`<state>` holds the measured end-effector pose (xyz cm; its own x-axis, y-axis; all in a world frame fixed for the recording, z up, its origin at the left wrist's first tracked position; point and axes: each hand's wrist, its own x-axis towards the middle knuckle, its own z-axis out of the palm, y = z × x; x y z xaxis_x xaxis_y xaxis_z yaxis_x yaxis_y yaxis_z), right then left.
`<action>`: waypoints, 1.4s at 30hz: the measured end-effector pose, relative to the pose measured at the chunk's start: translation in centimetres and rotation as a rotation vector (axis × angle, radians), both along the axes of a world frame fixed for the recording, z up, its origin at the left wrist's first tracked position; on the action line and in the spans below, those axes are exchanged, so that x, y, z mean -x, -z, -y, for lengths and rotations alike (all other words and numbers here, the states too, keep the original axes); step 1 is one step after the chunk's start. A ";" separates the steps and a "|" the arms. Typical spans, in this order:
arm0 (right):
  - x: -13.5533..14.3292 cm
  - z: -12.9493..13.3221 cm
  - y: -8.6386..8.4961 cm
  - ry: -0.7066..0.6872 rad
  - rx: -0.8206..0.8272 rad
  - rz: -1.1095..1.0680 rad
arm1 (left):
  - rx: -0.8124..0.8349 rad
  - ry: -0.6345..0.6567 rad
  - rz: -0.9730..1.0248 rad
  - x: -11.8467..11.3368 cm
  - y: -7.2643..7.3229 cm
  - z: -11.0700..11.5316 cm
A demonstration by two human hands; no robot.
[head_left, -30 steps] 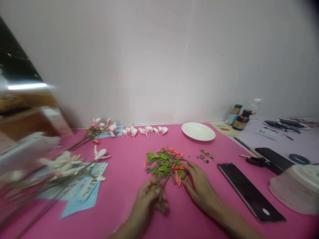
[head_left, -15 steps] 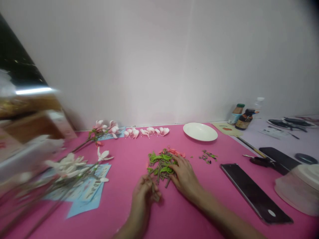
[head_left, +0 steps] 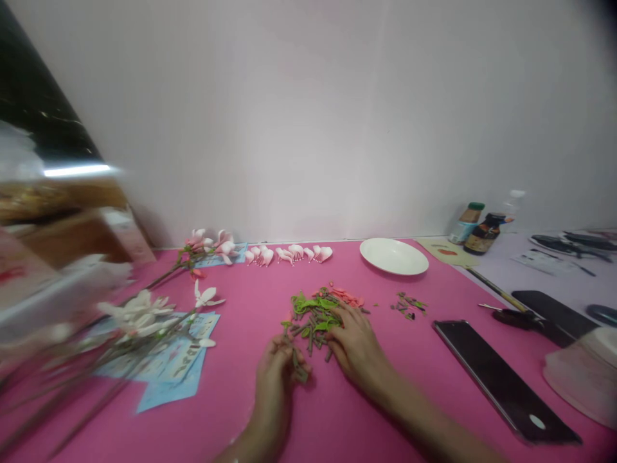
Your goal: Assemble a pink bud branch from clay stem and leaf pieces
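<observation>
At the lower centre, my left hand (head_left: 278, 366) is closed on small brown stem pieces (head_left: 299, 370), one with a bit of green at its tip. My right hand (head_left: 354, 341) touches the right side of a pile of green leaves and brown stems (head_left: 313, 318); its fingers are partly spread, and whether anything is under the fingertips is hidden. Coral pieces (head_left: 348, 297) lie behind that pile. A smaller group of brown and green bits (head_left: 407, 303) is to the right. Pink petals (head_left: 289, 254) stand in a row near the wall.
A white plate (head_left: 394, 257) is at the back. Artificial flowers (head_left: 139, 315) lie on blue cards (head_left: 176, 386) at left. On the right are a black phone (head_left: 501, 379), scissors (head_left: 515, 318), bottles (head_left: 483, 235) and a translucent tub (head_left: 583, 373).
The view has shifted slightly, so most objects appear a little further right. Both hands stay in nearly the same places, with the left still closed on stem pieces.
</observation>
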<state>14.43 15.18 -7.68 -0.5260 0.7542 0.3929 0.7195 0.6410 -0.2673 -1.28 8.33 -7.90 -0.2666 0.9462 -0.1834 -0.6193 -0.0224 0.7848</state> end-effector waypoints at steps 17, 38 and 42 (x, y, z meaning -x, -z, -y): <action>1.3 -0.8 -0.2 0.067 0.090 0.059 | -0.005 0.070 -0.046 -0.1 0.6 0.0; 0.8 0.7 2.4 0.159 -0.036 -0.097 | -0.050 0.153 -0.101 -0.1 1.5 0.1; 0.9 0.6 2.9 0.157 -0.060 -0.130 | -0.071 0.150 -0.103 0.0 1.6 0.0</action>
